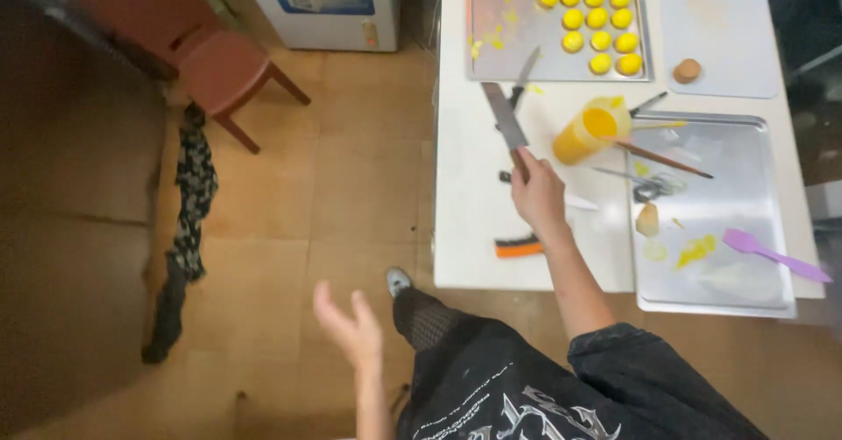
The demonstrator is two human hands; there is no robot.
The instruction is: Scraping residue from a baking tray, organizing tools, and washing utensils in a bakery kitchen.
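Over the white table, gripped a long flat steel knife by its handle in right hand, blade sticking up-left past the fist. Left hand open, held nothing.

White table with 2 metal trays, pale cutting board, yellow cup, orange-black brush.
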